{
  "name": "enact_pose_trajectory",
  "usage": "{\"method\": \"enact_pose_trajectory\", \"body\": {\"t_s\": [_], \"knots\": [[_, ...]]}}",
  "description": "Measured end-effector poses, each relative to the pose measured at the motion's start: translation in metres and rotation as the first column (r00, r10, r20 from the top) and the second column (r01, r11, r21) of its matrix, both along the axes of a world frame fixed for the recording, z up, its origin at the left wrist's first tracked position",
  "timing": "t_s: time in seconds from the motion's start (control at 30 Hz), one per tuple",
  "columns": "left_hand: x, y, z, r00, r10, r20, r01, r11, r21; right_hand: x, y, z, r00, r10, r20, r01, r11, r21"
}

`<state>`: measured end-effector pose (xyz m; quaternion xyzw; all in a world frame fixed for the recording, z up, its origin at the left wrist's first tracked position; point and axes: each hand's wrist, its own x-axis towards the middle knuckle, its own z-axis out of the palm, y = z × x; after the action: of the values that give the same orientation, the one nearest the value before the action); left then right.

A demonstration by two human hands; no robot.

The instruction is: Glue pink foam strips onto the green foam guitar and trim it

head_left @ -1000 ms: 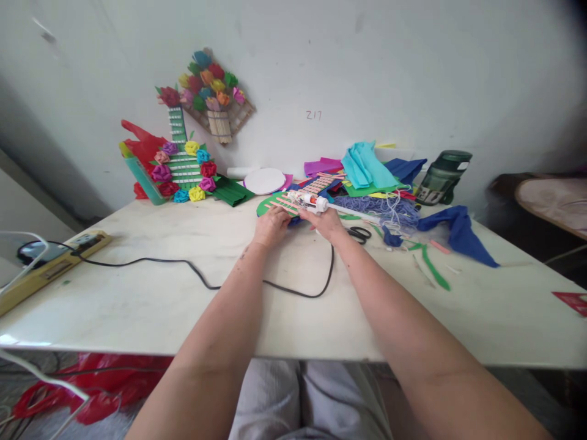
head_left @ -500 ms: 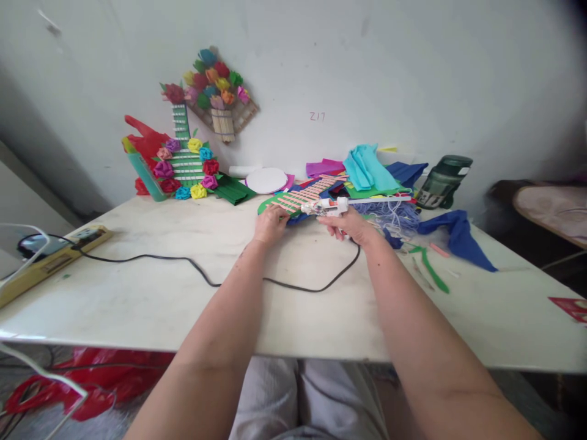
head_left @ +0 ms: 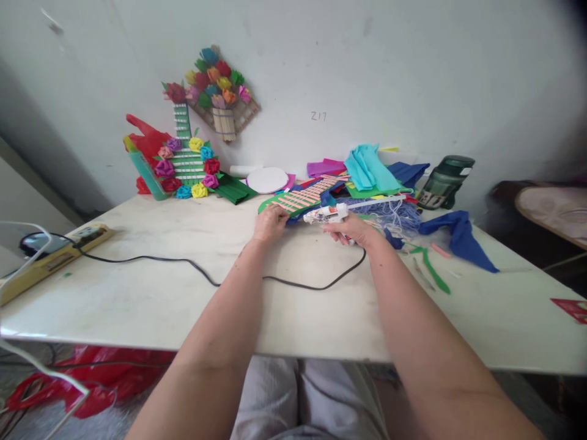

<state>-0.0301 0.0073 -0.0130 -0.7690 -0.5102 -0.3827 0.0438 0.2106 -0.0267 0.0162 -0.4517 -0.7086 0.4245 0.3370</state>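
My right hand [head_left: 351, 230] is closed around a white glue gun [head_left: 329, 213], its nozzle pointing left and a glue stick poking out to the right. Its black cord [head_left: 293, 283] loops across the table toward a power strip [head_left: 55, 256] at the left. My left hand [head_left: 269, 222] rests with curled fingers on the near edge of a green paper shape covered with pink sticks [head_left: 300, 199], pressing it to the table. The nozzle hovers just right of that piece.
A white table [head_left: 183, 305] stands against the wall. Paper-flower crafts [head_left: 192, 165] lean at the back left. Coloured paper and blue yarn [head_left: 389, 211] pile up at the back right, beside a dark green bottle [head_left: 444, 181] and blue cloth [head_left: 458, 235].
My right hand pulled the glue gun right and toward me, off the stick-covered piece, and the cord loop shifted right. My left hand stayed on the green piece.
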Motion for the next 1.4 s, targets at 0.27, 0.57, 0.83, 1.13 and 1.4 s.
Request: {"method": "enact_pose_trajectory", "body": {"t_s": [0.27, 0.57, 0.83, 1.13, 1.4], "knots": [[-0.001, 0.002, -0.001, 1.000, -0.007, 0.025, 0.006, 1.000, 0.019, -0.004, 0.004, -0.006, 0.999, -0.026, -0.018, 0.027, 0.999, 0.035], [-0.001, 0.002, -0.001, 1.000, 0.005, 0.008, -0.005, 1.000, -0.009, -0.012, 0.003, -0.004, 0.993, -0.119, 0.019, 0.118, 0.992, 0.037], [0.003, -0.003, 0.004, 0.999, 0.045, 0.000, -0.045, 0.998, -0.040, -0.025, 0.000, -0.001, 0.972, -0.225, 0.065, 0.220, 0.973, 0.067], [0.000, 0.001, -0.001, 1.000, 0.021, 0.023, -0.021, 1.000, -0.019, -0.014, 0.004, -0.001, 0.944, -0.304, 0.131, 0.290, 0.950, 0.121], [0.002, -0.003, 0.004, 0.999, 0.047, -0.006, -0.048, 0.995, -0.093, -0.011, -0.008, 0.007, 0.992, -0.106, 0.073, 0.102, 0.993, 0.055]]}}
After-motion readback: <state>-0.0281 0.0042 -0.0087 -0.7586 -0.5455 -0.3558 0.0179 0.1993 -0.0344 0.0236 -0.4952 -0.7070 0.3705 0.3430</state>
